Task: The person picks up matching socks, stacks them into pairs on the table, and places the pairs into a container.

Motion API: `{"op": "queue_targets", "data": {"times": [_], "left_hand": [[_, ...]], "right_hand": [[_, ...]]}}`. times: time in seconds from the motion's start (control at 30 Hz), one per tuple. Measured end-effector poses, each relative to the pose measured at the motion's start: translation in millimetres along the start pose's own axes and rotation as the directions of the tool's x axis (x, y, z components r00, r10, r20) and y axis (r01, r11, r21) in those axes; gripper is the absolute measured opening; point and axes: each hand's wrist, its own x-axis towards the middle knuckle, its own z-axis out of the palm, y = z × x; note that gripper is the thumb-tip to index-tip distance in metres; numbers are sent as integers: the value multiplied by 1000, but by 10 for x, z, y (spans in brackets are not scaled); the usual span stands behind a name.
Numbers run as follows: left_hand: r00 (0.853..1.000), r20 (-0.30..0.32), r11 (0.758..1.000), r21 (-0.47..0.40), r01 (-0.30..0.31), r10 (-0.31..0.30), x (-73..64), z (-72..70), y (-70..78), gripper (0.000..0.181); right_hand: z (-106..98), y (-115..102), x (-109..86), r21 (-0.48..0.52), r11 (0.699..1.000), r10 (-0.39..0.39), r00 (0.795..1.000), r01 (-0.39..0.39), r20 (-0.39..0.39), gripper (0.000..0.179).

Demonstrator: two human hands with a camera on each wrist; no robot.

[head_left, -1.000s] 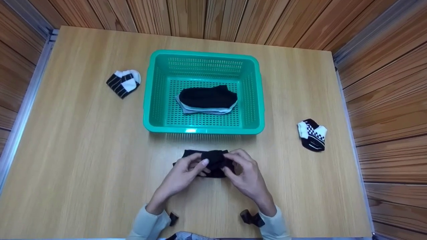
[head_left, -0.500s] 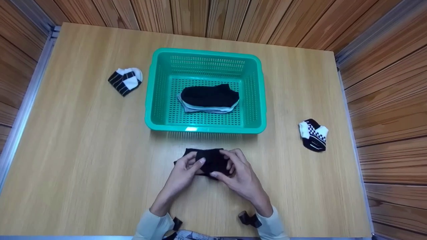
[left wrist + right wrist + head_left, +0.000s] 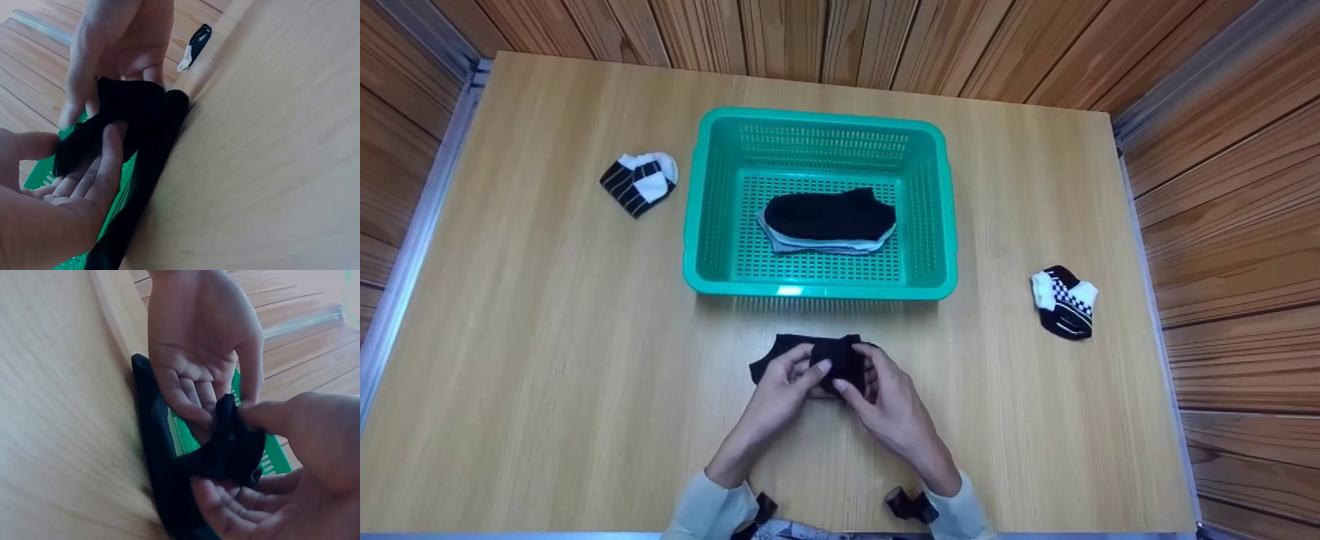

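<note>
A matte black sock (image 3: 838, 361) bunches into soft folds; my left hand (image 3: 780, 388) and right hand (image 3: 889, 401) pinch it, thumbs opposing fingers.

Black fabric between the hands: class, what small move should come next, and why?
Probably fold the raised part of the black fabric over onto the flat part: the left hand and right hand hold it up while the rest lies on the table.
</note>
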Motion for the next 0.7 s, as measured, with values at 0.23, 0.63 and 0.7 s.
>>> {"op": "queue_targets", "data": {"times": [0.23, 0.63, 0.7], "left_hand": [[995, -99, 998, 62, 0, 6, -37, -68, 101, 26], [988, -142, 966, 259, -19, 58, -102, -143, 133, 19], [986, -157, 949, 316, -10, 63, -103, -143, 126, 20]], "right_hand": [[-261, 60, -24, 190, 982, 26, 992, -2, -124, 35], [-500, 297, -2, 224, 973, 111, 955, -49, -274, 28], [-509, 333, 5, 208, 975, 128, 953, -71, -275, 28]]}}
